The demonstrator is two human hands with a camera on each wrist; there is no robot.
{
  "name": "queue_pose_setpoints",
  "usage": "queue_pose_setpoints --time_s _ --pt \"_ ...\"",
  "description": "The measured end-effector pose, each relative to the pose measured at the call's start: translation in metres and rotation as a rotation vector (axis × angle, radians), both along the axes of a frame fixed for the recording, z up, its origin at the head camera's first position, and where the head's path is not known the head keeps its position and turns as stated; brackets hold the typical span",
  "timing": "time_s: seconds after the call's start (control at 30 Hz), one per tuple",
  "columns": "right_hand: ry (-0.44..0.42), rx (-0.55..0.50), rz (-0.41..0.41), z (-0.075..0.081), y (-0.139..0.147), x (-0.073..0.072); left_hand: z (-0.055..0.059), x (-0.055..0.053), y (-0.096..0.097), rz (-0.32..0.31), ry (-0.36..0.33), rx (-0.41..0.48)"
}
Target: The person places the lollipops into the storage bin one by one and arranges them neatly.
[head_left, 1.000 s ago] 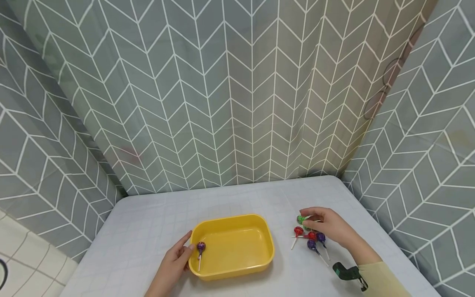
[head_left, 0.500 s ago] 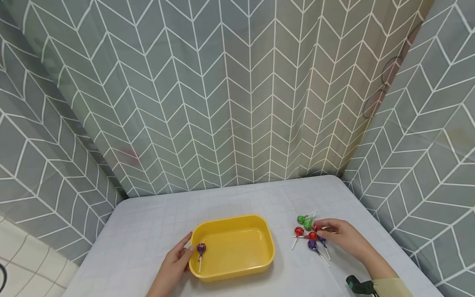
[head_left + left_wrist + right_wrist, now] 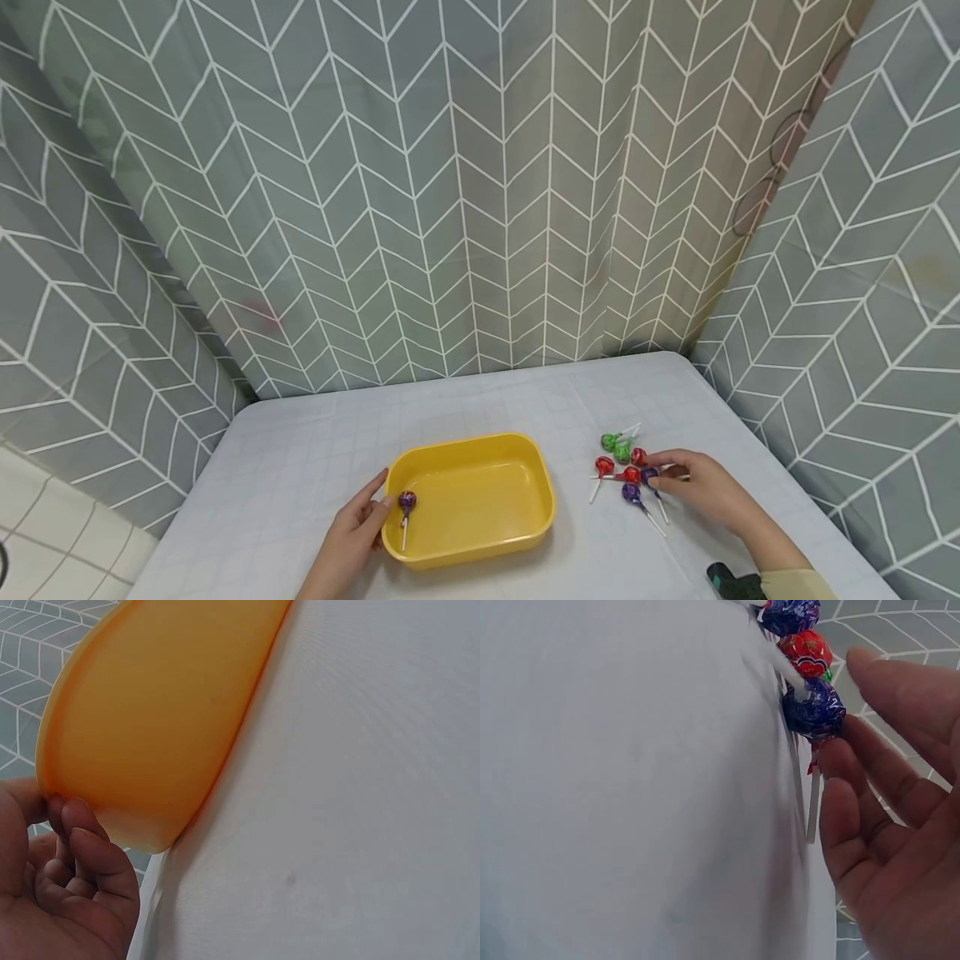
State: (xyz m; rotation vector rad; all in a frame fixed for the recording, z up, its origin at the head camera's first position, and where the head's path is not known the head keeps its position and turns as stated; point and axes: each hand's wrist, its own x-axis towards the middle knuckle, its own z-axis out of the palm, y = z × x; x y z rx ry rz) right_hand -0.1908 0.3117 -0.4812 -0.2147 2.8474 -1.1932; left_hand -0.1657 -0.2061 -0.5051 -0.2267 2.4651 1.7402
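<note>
At near centre, a yellow tray point(image 3: 483, 504) is showing smooth plastic with a soft sheen. To its right, a purple lollipop point(image 3: 815, 712) and a red lollipop point(image 3: 805, 651) are wearing crinkled, glossy wrappers; a pale stick point(image 3: 813, 810) is looking smooth and matt. Underneath, a white tablecloth point(image 3: 315, 454) is spreading matt and faintly creased. At the far side, a grey patterned curtain point(image 3: 450, 208) is hanging in matt-looking folds of cloth. At near right, a pale yellow sleeve point(image 3: 797, 585) is appearing as matt fabric.

right hand point(image 3: 696, 481) moved from green lollipops point(image 3: 622, 452), now beside purple lollipop point(image 3: 647, 473)
</note>
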Motion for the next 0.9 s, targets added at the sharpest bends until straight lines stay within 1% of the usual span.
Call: queue_pose_setpoints --time_s 0.3,0.63,0.9 --pt "0.005 0.049 0.002 -0.0031 0.0005 -0.0013 -0.0007 0.0003 0.0 0.004 0.007 0.005" --pt "0.01 0.068 0.018 -0.0064 0.0009 -0.0038 -0.0009 -0.0004 -0.0004 -0.01 0.007 0.016" --pt "0.008 0.089 -0.012 -0.0085 -0.0029 -0.0039 -0.0004 -0.0005 -0.0014 -0.014 -0.002 0.021"
